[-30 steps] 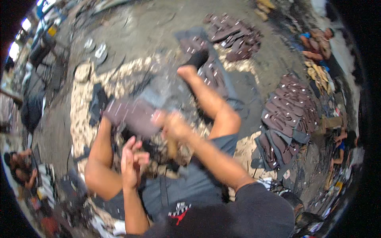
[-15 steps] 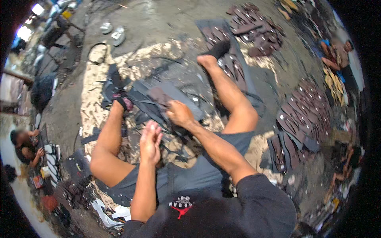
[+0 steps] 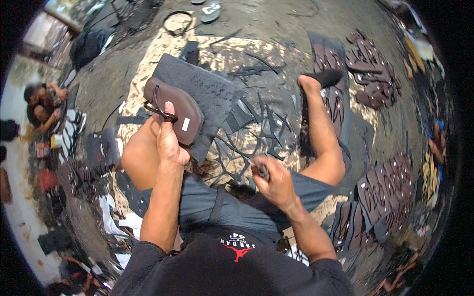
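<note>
Since half a second ago, the left hand [image 3: 171,140], then held palm up with nothing in it, has come to grasp a brown sandal [image 3: 191,112], and the right hand [image 3: 275,180] has drawn back from the sole toward the lap. Now the sandal is up by the left knee [image 3: 140,158], tread away from the viewer, its strap [image 3: 157,96] under the thumb. A grey sheet [image 3: 207,93] shows behind it; whether the two are joined cannot be told.

Clenched around a dark piece [image 3: 263,171], the right hand is blurred, and its exact kind is unclear. Dark scraps [image 3: 269,123] lie on the floor between the legs.

For a good hold, I judge that the thumb should press the upper face firmly, with the fingers well back from the rim. If the piece has an edge, best keep it pointed away from wrist and knee, and support the sheet so its weight does not twist the sole.
</note>
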The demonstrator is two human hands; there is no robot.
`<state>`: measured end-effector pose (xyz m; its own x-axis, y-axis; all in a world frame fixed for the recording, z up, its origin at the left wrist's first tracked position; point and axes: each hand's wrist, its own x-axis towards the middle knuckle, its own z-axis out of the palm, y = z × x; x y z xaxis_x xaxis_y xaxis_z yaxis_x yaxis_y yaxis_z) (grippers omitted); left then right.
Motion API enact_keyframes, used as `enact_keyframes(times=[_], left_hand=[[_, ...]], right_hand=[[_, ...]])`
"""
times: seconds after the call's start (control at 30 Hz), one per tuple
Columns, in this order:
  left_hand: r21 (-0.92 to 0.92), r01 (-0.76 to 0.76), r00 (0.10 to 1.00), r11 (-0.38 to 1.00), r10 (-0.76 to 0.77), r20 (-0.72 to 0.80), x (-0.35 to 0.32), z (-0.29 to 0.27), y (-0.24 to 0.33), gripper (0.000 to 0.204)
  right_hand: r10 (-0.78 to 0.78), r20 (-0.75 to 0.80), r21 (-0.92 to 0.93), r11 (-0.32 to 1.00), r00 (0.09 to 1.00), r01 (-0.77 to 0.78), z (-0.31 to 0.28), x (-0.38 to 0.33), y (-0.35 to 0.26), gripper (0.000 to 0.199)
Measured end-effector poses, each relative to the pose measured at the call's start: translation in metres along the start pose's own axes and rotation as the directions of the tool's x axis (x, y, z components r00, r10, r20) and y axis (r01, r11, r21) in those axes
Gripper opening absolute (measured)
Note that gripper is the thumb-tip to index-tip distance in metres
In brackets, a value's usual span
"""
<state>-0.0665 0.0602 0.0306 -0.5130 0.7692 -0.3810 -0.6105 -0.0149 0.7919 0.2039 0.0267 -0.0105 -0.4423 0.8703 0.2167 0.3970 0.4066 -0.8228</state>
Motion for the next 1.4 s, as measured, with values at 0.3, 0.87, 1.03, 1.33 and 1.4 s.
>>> enact_keyframes(times=[0.3,0.87,1.03,1.33,1.4], left_hand=[[-0.044,-0.036,0.996,0.998,0.033,-0.078,-0.059,-0.02,-0.03,0.055],[0.064,0.188,0.981,0.98,-0.184,-0.056,-0.093,-0.083,-0.04,0.06],[0.055,0.211,0.977,0.976,-0.208,-0.048,-0.092,-0.079,-0.033,0.071],[0.006,0.227,0.971,0.974,-0.226,-0.079,-0.088,-0.077,-0.032,0.069],[0.009,0.213,0.975,0.977,-0.212,-0.062,-0.095,-0.08,-0.031,0.07]], right_hand=[[0.067,0.151,-0.093,0.994,0.986,-0.053,0.031,0.019,-0.007,0.043],[-0.027,0.363,0.687,0.683,0.931,-0.248,0.078,0.033,0.03,0.064],[-0.045,0.4,0.446,0.882,0.915,-0.152,0.105,0.071,0.016,0.057],[-0.131,0.357,-0.106,0.978,0.925,0.18,0.161,0.144,-0.007,0.045],[-0.144,0.348,-0.24,0.941,0.927,0.236,0.168,0.157,-0.01,0.042]])
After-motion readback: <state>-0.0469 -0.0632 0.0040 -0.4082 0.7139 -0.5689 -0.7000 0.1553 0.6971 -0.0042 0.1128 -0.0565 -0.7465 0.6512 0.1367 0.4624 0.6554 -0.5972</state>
